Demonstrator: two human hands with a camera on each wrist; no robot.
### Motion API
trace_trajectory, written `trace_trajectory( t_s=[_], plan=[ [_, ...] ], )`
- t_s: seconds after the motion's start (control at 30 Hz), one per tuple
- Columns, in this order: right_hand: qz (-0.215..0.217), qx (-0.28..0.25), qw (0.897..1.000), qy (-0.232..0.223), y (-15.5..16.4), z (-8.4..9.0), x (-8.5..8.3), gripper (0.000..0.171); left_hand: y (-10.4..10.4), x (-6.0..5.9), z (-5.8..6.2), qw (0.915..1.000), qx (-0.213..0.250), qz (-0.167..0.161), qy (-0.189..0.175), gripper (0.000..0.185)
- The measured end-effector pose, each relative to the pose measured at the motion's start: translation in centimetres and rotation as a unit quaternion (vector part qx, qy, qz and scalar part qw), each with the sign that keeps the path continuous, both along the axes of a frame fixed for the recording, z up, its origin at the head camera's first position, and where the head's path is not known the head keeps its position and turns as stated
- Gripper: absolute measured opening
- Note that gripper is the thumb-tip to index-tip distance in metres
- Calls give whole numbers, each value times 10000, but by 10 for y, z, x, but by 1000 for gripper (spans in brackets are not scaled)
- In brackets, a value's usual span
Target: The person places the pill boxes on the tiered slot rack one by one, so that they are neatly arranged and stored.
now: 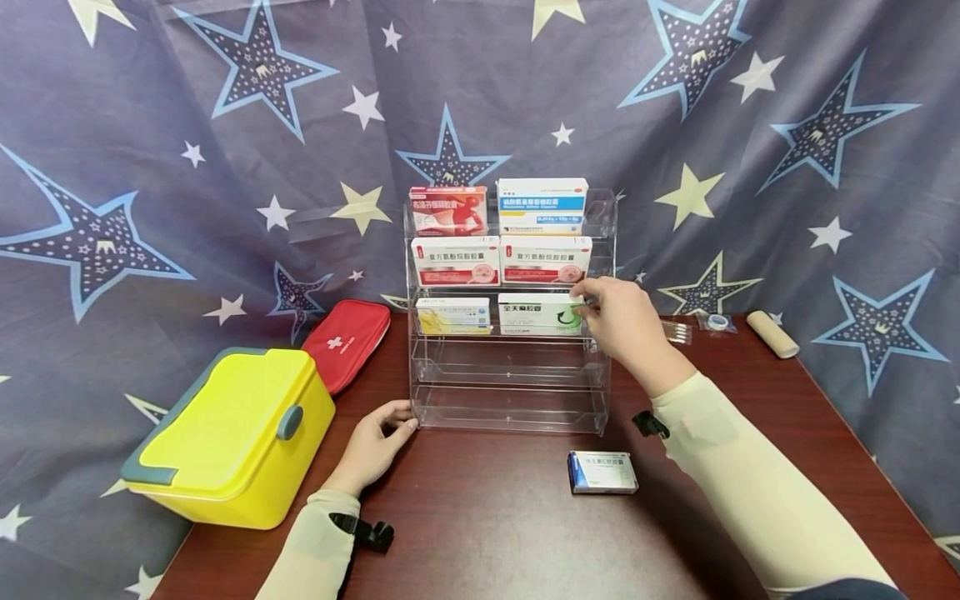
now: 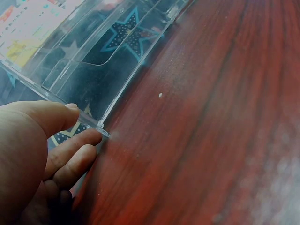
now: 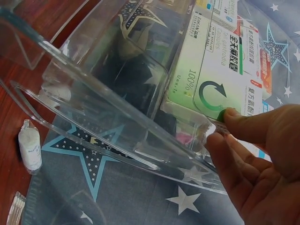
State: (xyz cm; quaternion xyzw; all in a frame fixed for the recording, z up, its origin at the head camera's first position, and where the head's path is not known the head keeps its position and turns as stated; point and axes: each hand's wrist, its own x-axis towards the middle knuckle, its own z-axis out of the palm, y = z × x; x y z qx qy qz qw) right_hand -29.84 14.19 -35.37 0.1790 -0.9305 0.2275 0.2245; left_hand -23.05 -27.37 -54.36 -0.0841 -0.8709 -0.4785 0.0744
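A clear acrylic display rack (image 1: 510,408) holds several medicine boxes on its upper tiers. My right hand (image 1: 621,327) is at the right end of the third tier, pinching a white-and-green capsule box (image 1: 536,315). In the right wrist view, the thumb lies on the face of that box (image 3: 201,79) and the fingers meet its end. Beside it on that tier is a yellow-and-white box (image 1: 453,317). My left hand (image 1: 375,446) touches the rack's lower left corner; its thumb rests against the side panel's edge in the left wrist view, fingers loosely bent.
A blue-and-white medicine box (image 1: 603,472) lies on the table in front of the rack. To the left are a yellow lidded case (image 1: 232,425) and a red first-aid pouch (image 1: 348,342). A beige roll (image 1: 772,334) and small wrapped items (image 1: 716,322) lie at the back right.
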Motion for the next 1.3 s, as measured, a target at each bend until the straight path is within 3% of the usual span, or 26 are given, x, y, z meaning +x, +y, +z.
trace_trajectory(
  t_s=[0.3,0.7,1.3],
  plan=[
    [35,260,9996,-51,-3,1,4,16,1,2,1,10000,-13,7,5,28],
    [119,321,9992,188,-2,4,4,17,0,2,1,10000,-23,7,17,28],
    [170,269,9995,83,1,3,6,19,0,1,1,10000,-55,-7,-34,29]
  ],
)
